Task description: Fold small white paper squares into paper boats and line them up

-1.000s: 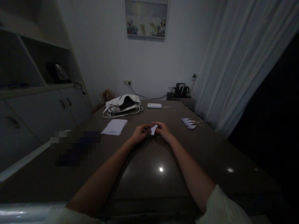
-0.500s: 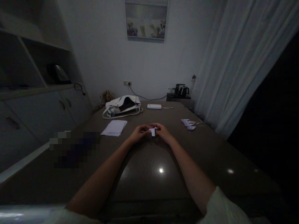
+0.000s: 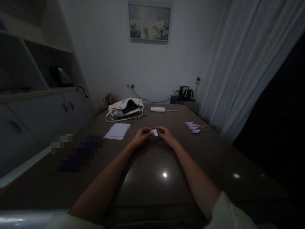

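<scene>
A small piece of folded white paper point(image 3: 155, 132) is between my two hands, just over the middle of the table. My left hand point(image 3: 142, 136) pinches its left side, with thumb and fingers closed. On the opposite edge, my right hand point(image 3: 166, 135) grips the paper in the same way. The fingers cover part of it, so its full shape is hidden. To the left of my hands lies a stack of white paper sheets point(image 3: 118, 131). Several folded paper pieces point(image 3: 192, 127) rest on the table to the right.
A white handbag point(image 3: 125, 109) and a white power bank point(image 3: 158, 109) with a short cable sit at the back of the brown table point(image 3: 147, 187). A blurred-out item point(image 3: 79, 154) lies at left. Behind stands a black coffee maker point(image 3: 186, 92); a kettle point(image 3: 61, 76) is on the shelf.
The paper in my hands has been folded or turned: its downward strip now shows as a slanted, smaller shape. My hands have stayed in nearly the same place.
</scene>
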The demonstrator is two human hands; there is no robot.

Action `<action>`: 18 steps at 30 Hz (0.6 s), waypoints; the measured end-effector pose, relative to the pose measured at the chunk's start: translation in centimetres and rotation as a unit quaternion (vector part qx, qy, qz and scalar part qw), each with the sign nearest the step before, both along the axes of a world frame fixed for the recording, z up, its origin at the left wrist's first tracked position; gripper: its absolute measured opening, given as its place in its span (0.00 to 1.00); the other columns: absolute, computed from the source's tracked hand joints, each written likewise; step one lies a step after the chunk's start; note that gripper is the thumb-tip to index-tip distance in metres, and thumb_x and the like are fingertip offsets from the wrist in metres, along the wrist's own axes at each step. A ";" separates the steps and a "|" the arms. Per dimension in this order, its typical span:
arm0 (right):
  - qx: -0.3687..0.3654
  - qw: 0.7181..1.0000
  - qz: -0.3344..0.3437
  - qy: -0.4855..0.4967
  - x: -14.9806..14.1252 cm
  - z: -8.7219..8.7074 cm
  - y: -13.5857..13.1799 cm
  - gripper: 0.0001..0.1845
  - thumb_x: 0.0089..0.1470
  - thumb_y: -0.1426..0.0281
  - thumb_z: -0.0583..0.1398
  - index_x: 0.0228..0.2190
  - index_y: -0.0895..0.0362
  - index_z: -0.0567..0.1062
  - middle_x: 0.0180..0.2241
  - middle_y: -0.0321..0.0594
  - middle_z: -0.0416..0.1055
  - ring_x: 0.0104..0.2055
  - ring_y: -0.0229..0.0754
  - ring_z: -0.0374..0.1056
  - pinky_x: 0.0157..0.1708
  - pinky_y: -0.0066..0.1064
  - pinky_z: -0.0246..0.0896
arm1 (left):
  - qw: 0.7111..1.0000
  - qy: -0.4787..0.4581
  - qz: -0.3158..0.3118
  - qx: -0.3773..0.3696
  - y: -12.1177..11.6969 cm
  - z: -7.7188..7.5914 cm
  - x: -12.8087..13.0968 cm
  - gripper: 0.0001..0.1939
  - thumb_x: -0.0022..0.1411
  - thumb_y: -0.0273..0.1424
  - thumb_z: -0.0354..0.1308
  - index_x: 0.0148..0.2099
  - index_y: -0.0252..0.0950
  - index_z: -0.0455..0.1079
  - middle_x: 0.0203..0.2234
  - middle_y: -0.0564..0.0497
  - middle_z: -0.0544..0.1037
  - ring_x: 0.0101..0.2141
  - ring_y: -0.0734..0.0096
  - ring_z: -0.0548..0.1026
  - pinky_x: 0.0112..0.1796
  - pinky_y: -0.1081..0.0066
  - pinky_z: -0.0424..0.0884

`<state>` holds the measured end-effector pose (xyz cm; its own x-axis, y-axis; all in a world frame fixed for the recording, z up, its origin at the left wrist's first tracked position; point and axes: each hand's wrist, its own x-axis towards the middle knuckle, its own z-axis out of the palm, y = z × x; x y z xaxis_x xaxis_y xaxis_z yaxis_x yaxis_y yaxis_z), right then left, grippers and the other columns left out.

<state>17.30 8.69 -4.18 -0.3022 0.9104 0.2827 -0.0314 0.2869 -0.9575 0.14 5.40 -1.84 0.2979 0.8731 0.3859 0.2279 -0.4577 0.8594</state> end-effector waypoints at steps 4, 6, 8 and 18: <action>-0.007 1.000 0.000 -0.009 0.0 0.5 -0.4 0.15 0.41 0.67 0.61 0.34 0.57 0.74 0.32 0.37 0.72 0.25 0.31 0.63 0.20 0.20 0.56 | 0.999 -0.009 0.039 -0.004 0.2 -0.1 -0.1 0.18 0.51 0.41 0.57 0.36 0.29 0.69 0.26 0.49 0.74 0.26 0.72 0.70 0.27 0.75 0.63; -0.014 1.000 0.000 -0.013 0.1 0.7 -0.6 0.14 0.42 0.65 0.61 0.34 0.58 0.74 0.29 0.36 0.72 0.23 0.30 0.62 0.20 0.20 0.56 | 0.998 -0.011 0.055 -0.007 0.3 -0.1 -0.1 0.19 0.51 0.42 0.56 0.35 0.29 0.69 0.25 0.49 0.73 0.25 0.72 0.69 0.26 0.75 0.63; -0.024 1.000 -0.003 -0.012 0.1 0.9 -0.7 0.15 0.43 0.64 0.61 0.34 0.58 0.75 0.29 0.37 0.72 0.22 0.30 0.62 0.20 0.20 0.55 | 0.998 -0.015 0.065 -0.009 0.4 -0.2 -0.1 0.19 0.50 0.43 0.56 0.34 0.29 0.68 0.24 0.50 0.72 0.24 0.73 0.69 0.25 0.75 0.63; -0.010 1.000 0.001 -0.017 -0.4 1.6 -1.7 0.21 0.42 0.61 0.63 0.39 0.57 0.73 0.32 0.39 0.71 0.23 0.30 0.62 0.18 0.19 0.55 | 0.997 -0.017 0.076 -0.002 1.0 -1.0 -0.1 0.18 0.53 0.43 0.54 0.33 0.30 0.67 0.22 0.51 0.71 0.24 0.73 0.68 0.26 0.74 0.63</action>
